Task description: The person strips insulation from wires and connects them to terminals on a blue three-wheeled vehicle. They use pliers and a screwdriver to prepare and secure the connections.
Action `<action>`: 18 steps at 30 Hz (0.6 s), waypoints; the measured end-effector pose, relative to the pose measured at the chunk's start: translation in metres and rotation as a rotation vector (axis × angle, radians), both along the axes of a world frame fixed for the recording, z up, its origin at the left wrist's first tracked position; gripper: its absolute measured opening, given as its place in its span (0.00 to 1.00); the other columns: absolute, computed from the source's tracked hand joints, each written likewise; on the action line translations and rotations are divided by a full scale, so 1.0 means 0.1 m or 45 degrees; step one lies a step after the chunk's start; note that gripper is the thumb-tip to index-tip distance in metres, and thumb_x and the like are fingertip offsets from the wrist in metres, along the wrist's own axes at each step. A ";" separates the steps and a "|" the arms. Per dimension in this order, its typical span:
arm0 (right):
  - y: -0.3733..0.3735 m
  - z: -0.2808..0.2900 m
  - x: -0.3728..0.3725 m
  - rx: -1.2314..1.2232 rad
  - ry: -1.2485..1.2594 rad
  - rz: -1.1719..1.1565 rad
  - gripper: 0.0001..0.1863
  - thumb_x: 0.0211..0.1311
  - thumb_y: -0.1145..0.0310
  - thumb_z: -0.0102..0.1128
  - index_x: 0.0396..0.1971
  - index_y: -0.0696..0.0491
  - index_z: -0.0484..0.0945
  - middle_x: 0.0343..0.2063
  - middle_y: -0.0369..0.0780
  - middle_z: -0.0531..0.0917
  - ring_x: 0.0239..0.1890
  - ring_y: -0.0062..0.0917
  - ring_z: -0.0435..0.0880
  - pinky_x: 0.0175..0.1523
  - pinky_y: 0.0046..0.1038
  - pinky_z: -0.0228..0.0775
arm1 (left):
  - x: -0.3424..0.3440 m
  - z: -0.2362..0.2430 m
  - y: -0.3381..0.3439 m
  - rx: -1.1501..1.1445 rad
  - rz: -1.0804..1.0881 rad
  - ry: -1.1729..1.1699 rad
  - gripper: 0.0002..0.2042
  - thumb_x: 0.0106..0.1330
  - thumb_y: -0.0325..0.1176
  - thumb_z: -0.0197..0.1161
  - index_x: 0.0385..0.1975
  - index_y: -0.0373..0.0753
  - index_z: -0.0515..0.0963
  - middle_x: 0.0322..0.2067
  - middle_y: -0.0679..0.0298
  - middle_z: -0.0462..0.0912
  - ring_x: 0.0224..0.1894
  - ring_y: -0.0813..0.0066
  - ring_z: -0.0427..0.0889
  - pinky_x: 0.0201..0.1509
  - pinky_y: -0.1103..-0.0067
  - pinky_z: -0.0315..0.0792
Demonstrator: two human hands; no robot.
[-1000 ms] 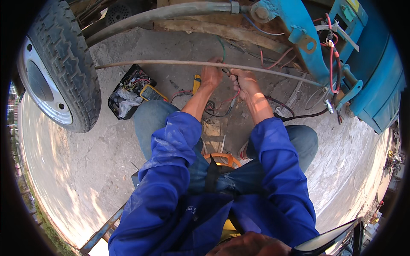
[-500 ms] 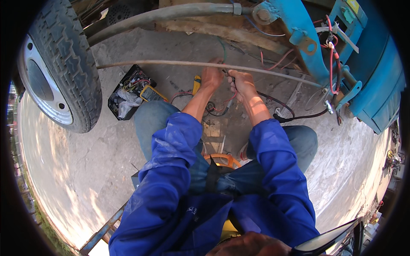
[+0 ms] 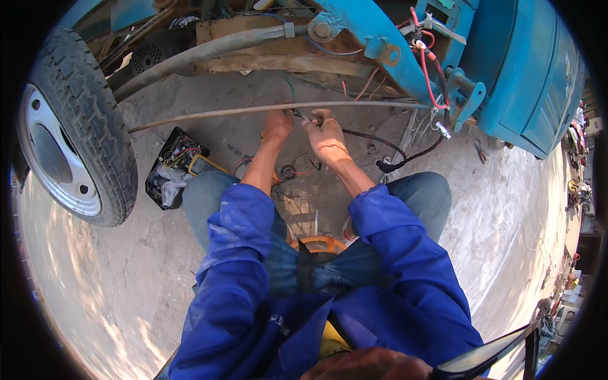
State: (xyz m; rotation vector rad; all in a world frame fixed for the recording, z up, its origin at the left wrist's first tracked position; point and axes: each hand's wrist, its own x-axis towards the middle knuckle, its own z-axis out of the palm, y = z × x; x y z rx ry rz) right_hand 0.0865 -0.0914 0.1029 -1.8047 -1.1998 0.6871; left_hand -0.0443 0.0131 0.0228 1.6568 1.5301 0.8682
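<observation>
Both my hands meet beneath the rusty metal rod [image 3: 209, 114], a short way apart. My left hand [image 3: 278, 125] is closed, its fingertips pinching a thin dark wire end [image 3: 297, 114]. A green wire [image 3: 292, 90] runs upward from beside it. My right hand [image 3: 326, 137] is closed with thumb and fingers around the same thin dark wire, a greyish bit of it showing between the hands. A black cable [image 3: 367, 135] leads from behind my right hand to the right and bends back toward the machine. The exact join is too small to make out.
A tyre [image 3: 88, 126] stands at the left. Next to it a black tray [image 3: 155, 183] holds wires and a yellow-edged meter [image 3: 201, 165]. The blue machine frame [image 3: 373, 44] rises at the right, hung with red cables [image 3: 424, 73]. Pliers [image 3: 481, 152] lie on the concrete.
The view has shifted, so the scene sits further left and the blue machine shows more. My right hand has turned, its fingers bending up toward the left hand. Both hands keep hold of the wire.
</observation>
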 end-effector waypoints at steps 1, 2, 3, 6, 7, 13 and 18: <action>-0.06 0.04 0.03 0.054 -0.004 -0.006 0.20 0.70 0.60 0.59 0.53 0.58 0.80 0.40 0.46 0.87 0.44 0.38 0.87 0.49 0.37 0.77 | 0.00 0.02 -0.01 0.070 0.026 0.115 0.12 0.68 0.33 0.61 0.49 0.39 0.83 0.48 0.46 0.85 0.52 0.43 0.83 0.55 0.59 0.76; -0.11 0.09 0.08 0.059 0.017 -0.028 0.20 0.72 0.60 0.58 0.54 0.58 0.79 0.41 0.45 0.87 0.43 0.37 0.87 0.49 0.37 0.77 | 0.01 0.06 -0.03 0.142 0.054 0.229 0.13 0.68 0.34 0.61 0.48 0.38 0.83 0.48 0.45 0.85 0.52 0.43 0.83 0.55 0.59 0.76; -0.17 0.15 0.15 0.011 0.142 0.046 0.18 0.74 0.62 0.56 0.55 0.58 0.79 0.41 0.44 0.86 0.44 0.35 0.86 0.50 0.36 0.76 | 0.02 0.13 -0.06 0.223 0.070 0.261 0.13 0.69 0.35 0.61 0.48 0.37 0.83 0.46 0.45 0.86 0.52 0.42 0.83 0.54 0.59 0.75; -0.40 0.37 0.40 -0.202 0.590 0.190 0.16 0.80 0.69 0.45 0.58 0.57 0.76 0.39 0.40 0.84 0.42 0.23 0.82 0.48 0.28 0.75 | 0.05 0.55 -0.24 0.282 0.043 0.263 0.14 0.70 0.37 0.60 0.46 0.33 0.83 0.44 0.44 0.86 0.50 0.41 0.83 0.54 0.59 0.75; -0.47 0.45 0.44 -0.178 0.535 0.163 0.16 0.80 0.69 0.45 0.58 0.57 0.76 0.38 0.39 0.84 0.39 0.22 0.81 0.46 0.27 0.74 | 0.06 0.74 -0.33 0.176 -0.018 0.196 0.15 0.70 0.37 0.60 0.46 0.32 0.83 0.43 0.44 0.87 0.50 0.41 0.83 0.54 0.59 0.75; -0.87 0.94 0.68 -0.062 0.807 0.252 0.18 0.82 0.64 0.45 0.62 0.56 0.72 0.28 0.33 0.73 0.30 0.17 0.71 0.42 0.26 0.71 | 0.29 1.74 -0.96 0.006 -0.373 -0.126 0.18 0.73 0.37 0.61 0.54 0.30 0.81 0.44 0.51 0.87 0.48 0.65 0.86 0.54 0.71 0.76; -0.92 1.01 0.87 -0.120 1.010 0.179 0.20 0.79 0.67 0.46 0.64 0.62 0.69 0.27 0.31 0.65 0.29 0.17 0.65 0.38 0.24 0.62 | 0.60 1.89 -1.05 0.009 -0.564 -0.359 0.17 0.76 0.34 0.57 0.57 0.29 0.80 0.48 0.55 0.87 0.50 0.69 0.85 0.57 0.73 0.75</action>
